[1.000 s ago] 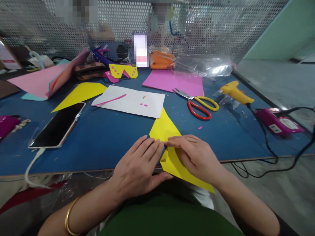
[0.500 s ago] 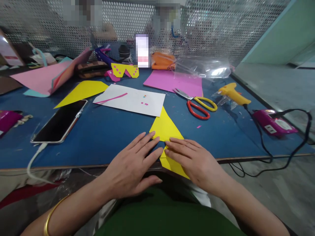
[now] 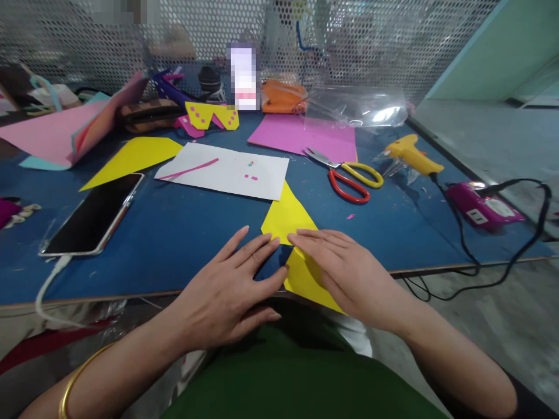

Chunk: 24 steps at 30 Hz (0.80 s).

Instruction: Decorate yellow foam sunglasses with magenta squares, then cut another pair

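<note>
A yellow piece of paper (image 3: 288, 213) lies at the table's front edge, partly hidden by my right hand. It narrows toward the back, and a lower flap juts over the edge. My left hand (image 3: 231, 285) rests flat with fingers spread, its fingertips touching the paper's left side. Stretched flat across the right side is my right hand (image 3: 349, 273), fingers close together, pressing on the paper. A white sheet (image 3: 236, 180) with a thin pink strip (image 3: 192, 169) and tiny scraps lies just behind, touching the paper's far tip.
Scissors (image 3: 349, 177) with red and yellow handles lie to the right. Beyond them are a yellow glue gun (image 3: 413, 154) and a purple power box (image 3: 483, 205) with a black cable. A phone (image 3: 96, 215), another yellow sheet (image 3: 135, 156) and yellow cut-out glasses (image 3: 212, 115) lie left.
My right hand has shifted slightly and its fingers have drawn closer together. Both hands stay on the yellow paper. The view has tilted a little, moving the scene left and up.
</note>
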Each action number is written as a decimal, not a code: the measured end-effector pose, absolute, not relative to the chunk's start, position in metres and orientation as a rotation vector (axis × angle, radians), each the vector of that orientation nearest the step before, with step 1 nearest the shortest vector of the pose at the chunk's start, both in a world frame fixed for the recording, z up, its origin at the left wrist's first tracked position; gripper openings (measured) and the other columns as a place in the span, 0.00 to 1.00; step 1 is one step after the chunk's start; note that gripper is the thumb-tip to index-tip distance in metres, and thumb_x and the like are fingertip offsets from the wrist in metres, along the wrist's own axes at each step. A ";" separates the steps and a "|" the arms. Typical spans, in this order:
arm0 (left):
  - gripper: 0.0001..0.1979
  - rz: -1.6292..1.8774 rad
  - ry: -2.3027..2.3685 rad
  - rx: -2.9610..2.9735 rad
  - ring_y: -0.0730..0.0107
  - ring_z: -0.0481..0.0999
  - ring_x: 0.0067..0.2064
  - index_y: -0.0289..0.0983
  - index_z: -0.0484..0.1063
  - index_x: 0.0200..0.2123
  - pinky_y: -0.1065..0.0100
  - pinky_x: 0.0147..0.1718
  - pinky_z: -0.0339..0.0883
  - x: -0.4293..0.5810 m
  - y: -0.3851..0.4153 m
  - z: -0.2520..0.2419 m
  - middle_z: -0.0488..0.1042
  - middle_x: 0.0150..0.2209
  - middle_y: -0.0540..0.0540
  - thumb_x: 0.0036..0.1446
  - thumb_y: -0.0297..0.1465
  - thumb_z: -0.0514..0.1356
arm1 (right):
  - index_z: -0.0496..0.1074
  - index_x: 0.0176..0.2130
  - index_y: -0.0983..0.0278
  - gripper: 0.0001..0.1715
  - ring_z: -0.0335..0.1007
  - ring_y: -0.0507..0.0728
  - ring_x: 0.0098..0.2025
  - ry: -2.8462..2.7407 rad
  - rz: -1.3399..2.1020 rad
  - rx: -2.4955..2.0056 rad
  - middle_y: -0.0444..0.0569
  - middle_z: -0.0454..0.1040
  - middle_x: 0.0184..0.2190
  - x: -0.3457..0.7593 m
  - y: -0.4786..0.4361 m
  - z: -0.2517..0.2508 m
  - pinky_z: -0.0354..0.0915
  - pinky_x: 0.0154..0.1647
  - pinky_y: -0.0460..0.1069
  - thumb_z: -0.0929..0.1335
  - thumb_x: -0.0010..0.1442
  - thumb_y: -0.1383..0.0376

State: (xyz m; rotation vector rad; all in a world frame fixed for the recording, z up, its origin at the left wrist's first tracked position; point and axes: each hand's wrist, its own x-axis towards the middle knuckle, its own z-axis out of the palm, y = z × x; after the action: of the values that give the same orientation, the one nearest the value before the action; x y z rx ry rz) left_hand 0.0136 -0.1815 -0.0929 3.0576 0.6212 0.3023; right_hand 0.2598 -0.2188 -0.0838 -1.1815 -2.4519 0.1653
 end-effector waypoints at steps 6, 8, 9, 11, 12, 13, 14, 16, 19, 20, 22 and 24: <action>0.24 0.259 0.617 3.023 0.46 0.60 0.66 0.40 0.67 0.58 0.42 0.64 0.50 0.014 -0.180 -0.090 0.64 0.64 0.32 0.63 0.44 0.56 | 0.67 0.58 0.76 0.25 0.70 0.63 0.59 -2.529 0.071 -1.164 0.63 0.74 0.56 0.250 -0.207 -0.093 0.68 0.58 0.62 0.58 0.64 0.76; 0.24 0.273 0.606 3.022 0.45 0.60 0.66 0.40 0.67 0.57 0.42 0.64 0.51 0.014 -0.180 -0.092 0.64 0.64 0.32 0.63 0.44 0.57 | 0.67 0.58 0.77 0.25 0.70 0.63 0.59 -2.534 0.028 -1.174 0.64 0.74 0.56 0.249 -0.208 -0.097 0.68 0.58 0.63 0.58 0.64 0.75; 0.24 0.286 0.599 3.026 0.45 0.60 0.67 0.39 0.67 0.57 0.42 0.64 0.51 0.013 -0.180 -0.093 0.64 0.64 0.32 0.62 0.44 0.57 | 0.66 0.59 0.77 0.25 0.70 0.64 0.59 -2.535 0.010 -1.174 0.64 0.74 0.56 0.248 -0.209 -0.099 0.67 0.58 0.63 0.58 0.64 0.75; 0.24 0.323 0.600 3.031 0.46 0.60 0.67 0.39 0.68 0.58 0.42 0.64 0.51 0.012 -0.180 -0.096 0.65 0.64 0.32 0.62 0.45 0.57 | 0.66 0.59 0.77 0.25 0.69 0.64 0.59 -2.535 -0.015 -1.167 0.64 0.73 0.56 0.248 -0.210 -0.101 0.67 0.59 0.64 0.59 0.64 0.75; 0.25 0.343 0.611 3.030 0.46 0.60 0.66 0.39 0.67 0.58 0.42 0.64 0.52 0.011 -0.180 -0.098 0.65 0.63 0.32 0.62 0.46 0.57 | 0.66 0.59 0.77 0.25 0.69 0.64 0.59 -2.533 -0.023 -1.163 0.65 0.73 0.56 0.247 -0.211 -0.101 0.67 0.59 0.64 0.59 0.64 0.75; 0.27 0.359 0.633 3.029 0.47 0.61 0.66 0.39 0.67 0.59 0.42 0.64 0.52 0.010 -0.181 -0.099 0.66 0.62 0.31 0.62 0.47 0.57 | 0.65 0.59 0.77 0.26 0.69 0.65 0.60 -2.531 -0.032 -1.163 0.65 0.73 0.57 0.247 -0.212 -0.102 0.66 0.59 0.64 0.59 0.64 0.75; 0.29 0.369 0.658 3.031 0.47 0.61 0.66 0.38 0.66 0.59 0.43 0.64 0.52 0.010 -0.181 -0.101 0.66 0.62 0.31 0.62 0.49 0.56 | 0.65 0.59 0.78 0.26 0.69 0.65 0.60 -2.530 -0.040 -1.165 0.65 0.73 0.57 0.246 -0.212 -0.103 0.66 0.59 0.64 0.59 0.64 0.75; 0.32 0.368 0.698 3.056 0.46 0.61 0.66 0.37 0.65 0.60 0.42 0.64 0.51 0.009 -0.181 -0.103 0.66 0.62 0.30 0.61 0.51 0.56 | 0.65 0.59 0.79 0.25 0.69 0.65 0.59 -2.527 -0.043 -1.176 0.65 0.73 0.57 0.246 -0.212 -0.103 0.66 0.60 0.63 0.60 0.64 0.75; 0.35 0.383 0.706 3.078 0.46 0.61 0.66 0.35 0.63 0.62 0.41 0.66 0.46 0.008 -0.181 -0.102 0.66 0.63 0.31 0.60 0.52 0.56 | 0.65 0.60 0.79 0.26 0.68 0.64 0.60 -2.523 -0.033 -1.187 0.63 0.73 0.57 0.246 -0.212 -0.103 0.65 0.61 0.62 0.60 0.64 0.75; 0.36 0.391 0.713 3.060 0.47 0.61 0.66 0.34 0.62 0.63 0.42 0.66 0.44 0.008 -0.181 -0.100 0.67 0.62 0.32 0.60 0.53 0.55 | 0.65 0.60 0.79 0.26 0.68 0.64 0.60 -2.524 -0.030 -1.189 0.63 0.73 0.57 0.246 -0.212 -0.103 0.65 0.61 0.62 0.59 0.64 0.75; 0.38 0.376 0.736 3.011 0.49 0.60 0.67 0.32 0.59 0.64 0.43 0.67 0.42 0.008 -0.181 -0.097 0.68 0.62 0.34 0.60 0.53 0.54 | 0.65 0.60 0.78 0.26 0.68 0.64 0.60 -2.529 -0.021 -1.197 0.63 0.72 0.57 0.247 -0.213 -0.103 0.64 0.61 0.62 0.59 0.64 0.75; 0.37 0.307 0.727 2.998 0.48 0.57 0.68 0.37 0.59 0.65 0.41 0.67 0.41 0.007 -0.182 -0.094 0.66 0.64 0.35 0.60 0.53 0.54 | 0.64 0.60 0.78 0.26 0.67 0.64 0.61 -2.534 -0.003 -1.204 0.63 0.72 0.58 0.247 -0.213 -0.103 0.64 0.61 0.61 0.60 0.65 0.75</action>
State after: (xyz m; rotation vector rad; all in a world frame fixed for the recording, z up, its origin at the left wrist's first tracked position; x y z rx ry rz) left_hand 0.0070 -0.1819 -0.0937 2.9978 0.7267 0.3075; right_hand 0.2470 -0.2135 -0.1026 -1.2043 -2.5344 -0.0027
